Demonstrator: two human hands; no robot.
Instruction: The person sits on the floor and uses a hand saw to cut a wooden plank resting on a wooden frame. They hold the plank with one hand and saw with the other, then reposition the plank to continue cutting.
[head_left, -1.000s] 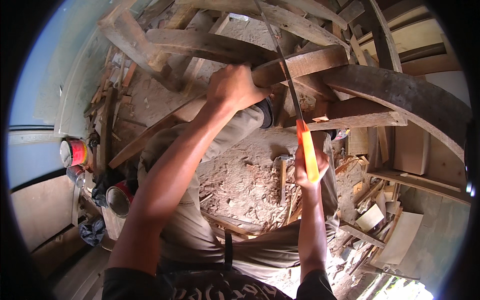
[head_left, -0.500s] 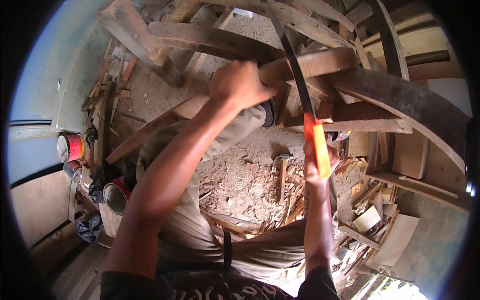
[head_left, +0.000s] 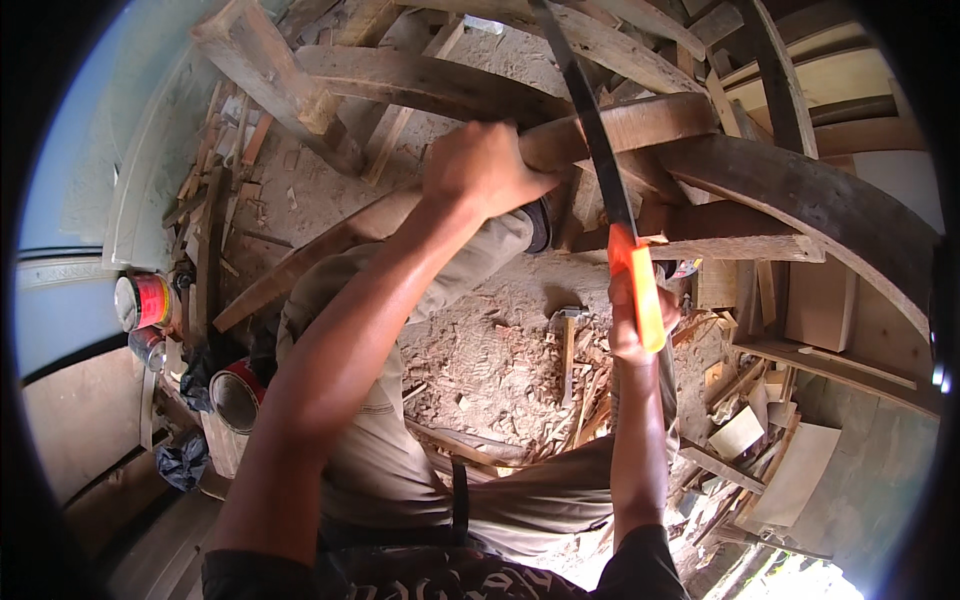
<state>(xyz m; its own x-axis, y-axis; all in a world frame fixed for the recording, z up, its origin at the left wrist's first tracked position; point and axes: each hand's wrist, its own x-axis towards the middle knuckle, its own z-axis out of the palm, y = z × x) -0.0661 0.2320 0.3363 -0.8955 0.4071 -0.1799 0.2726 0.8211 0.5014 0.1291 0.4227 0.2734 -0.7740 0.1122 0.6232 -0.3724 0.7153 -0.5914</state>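
Note:
My left hand (head_left: 485, 170) is closed around a curved wooden piece (head_left: 665, 122), whose right end stretches past my fingers. A similar wooden length (head_left: 320, 255) runs down to the left behind my forearm; whether it is the same piece is hidden by my hand. In my right hand (head_left: 630, 325) is the orange handle of a handsaw (head_left: 590, 120). Its long dark blade points up and away, crossing the curved piece to the right of my left hand. How deep the blade sits in the wood cannot be made out.
Curved and straight timbers (head_left: 800, 190) are stacked ahead and to the right. A hammer (head_left: 568, 350) lies on the chip-strewn ground between my legs. At the left stand paint cans (head_left: 237, 395) beside wood scraps. Board offcuts (head_left: 800, 470) lie at the lower right.
The saw and my right hand have shifted slightly to the right in the picture. My left hand keeps its grip on the curved wood, almost in the same place.

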